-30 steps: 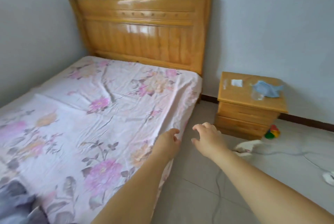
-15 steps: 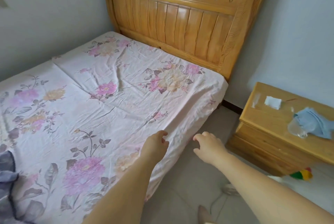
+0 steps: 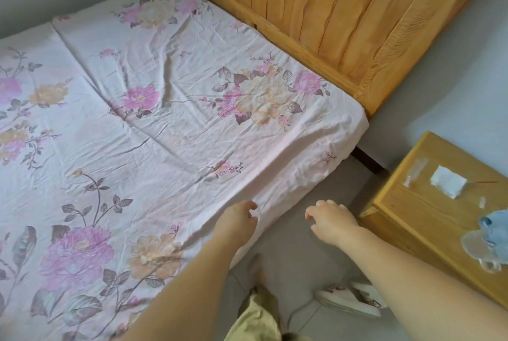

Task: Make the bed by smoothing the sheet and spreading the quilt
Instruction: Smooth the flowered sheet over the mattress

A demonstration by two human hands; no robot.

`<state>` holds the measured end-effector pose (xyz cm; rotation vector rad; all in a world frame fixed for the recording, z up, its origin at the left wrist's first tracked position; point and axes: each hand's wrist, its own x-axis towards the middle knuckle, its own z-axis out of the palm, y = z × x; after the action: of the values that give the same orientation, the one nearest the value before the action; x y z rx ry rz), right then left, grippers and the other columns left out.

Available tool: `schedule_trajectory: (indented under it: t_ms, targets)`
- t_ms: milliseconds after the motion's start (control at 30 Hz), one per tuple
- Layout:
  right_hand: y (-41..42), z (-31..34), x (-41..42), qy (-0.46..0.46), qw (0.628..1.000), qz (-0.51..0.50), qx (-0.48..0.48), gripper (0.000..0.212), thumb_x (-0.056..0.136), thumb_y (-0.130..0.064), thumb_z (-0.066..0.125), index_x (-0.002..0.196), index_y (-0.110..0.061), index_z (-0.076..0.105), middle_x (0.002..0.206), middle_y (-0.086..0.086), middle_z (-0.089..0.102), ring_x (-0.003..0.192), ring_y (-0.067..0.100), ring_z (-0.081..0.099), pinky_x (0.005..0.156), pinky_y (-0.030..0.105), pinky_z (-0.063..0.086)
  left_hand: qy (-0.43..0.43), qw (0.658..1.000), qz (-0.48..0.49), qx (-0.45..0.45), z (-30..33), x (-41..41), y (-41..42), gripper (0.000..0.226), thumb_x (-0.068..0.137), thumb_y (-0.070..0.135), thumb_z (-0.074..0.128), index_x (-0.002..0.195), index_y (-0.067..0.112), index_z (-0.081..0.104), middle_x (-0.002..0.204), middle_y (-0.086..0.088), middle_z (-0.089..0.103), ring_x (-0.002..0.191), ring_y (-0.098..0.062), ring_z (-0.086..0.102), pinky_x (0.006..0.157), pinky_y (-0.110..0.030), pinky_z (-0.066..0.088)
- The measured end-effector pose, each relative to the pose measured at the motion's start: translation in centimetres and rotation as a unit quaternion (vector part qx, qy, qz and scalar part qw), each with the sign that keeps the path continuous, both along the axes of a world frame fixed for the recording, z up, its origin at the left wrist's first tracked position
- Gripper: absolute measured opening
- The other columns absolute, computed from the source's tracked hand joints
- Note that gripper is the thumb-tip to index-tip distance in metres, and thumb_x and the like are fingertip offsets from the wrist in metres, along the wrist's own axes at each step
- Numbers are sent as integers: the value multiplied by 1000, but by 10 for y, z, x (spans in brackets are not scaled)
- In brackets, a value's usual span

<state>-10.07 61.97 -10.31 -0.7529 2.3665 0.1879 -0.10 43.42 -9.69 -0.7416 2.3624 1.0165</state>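
The floral sheet lies creased across the bed, its right edge draping over the mattress side. It looks thin, light and limp, best pinched along that hanging edge. The left hand hovers there, grip loosely curled and empty; the right hand, likewise empty, hangs over the floor.

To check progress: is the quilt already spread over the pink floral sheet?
No, the pink floral sheet lies bare and creased, with no quilt on it.
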Motion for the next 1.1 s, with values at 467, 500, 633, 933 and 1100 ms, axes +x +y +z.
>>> schedule_trajectory:
  t_ms: [467,500,633,933,1100]
  targets:
    - [-50,-85,-100,-77,979,183,50,65,91,0,44,145,-33,30,147,5,32,134,28,31,111,40,25,-61,996,59,18,-98,-75,-21,47,95,6,45,136,29,45,138,-2,50,115,-20,56,85,-25,46]
    - [-53,-92,-104,-86,971,212,65,69,90,2,42,147,-34,26,152,7,25,138,30,26,113,42,22,-69,995,72,19,-108,-76,-19,47,94,8,47,136,30,45,140,-2,46,116,-20,55,85,-24,45]
    - [-65,-122,-119,-102,932,333,102,85,87,12,37,150,-38,9,160,6,-2,146,33,0,117,51,11,-131,988,83,10,-144,-78,-4,58,91,26,60,142,33,35,147,-4,30,134,-26,32,101,-37,41]
    - [-89,-178,-144,21,891,452,30,64,89,-7,51,143,-27,21,139,10,27,123,32,32,90,41,38,-170,972,123,-107,-188,-97,26,54,83,19,66,127,34,38,134,-4,28,130,-36,22,93,-45,46]
    - [-101,-189,-144,39,892,450,6,34,91,-2,43,123,-11,45,124,10,43,117,31,38,84,38,37,-172,961,64,-206,-192,-99,34,44,88,6,50,127,20,34,128,-9,35,121,-35,33,82,-40,45]
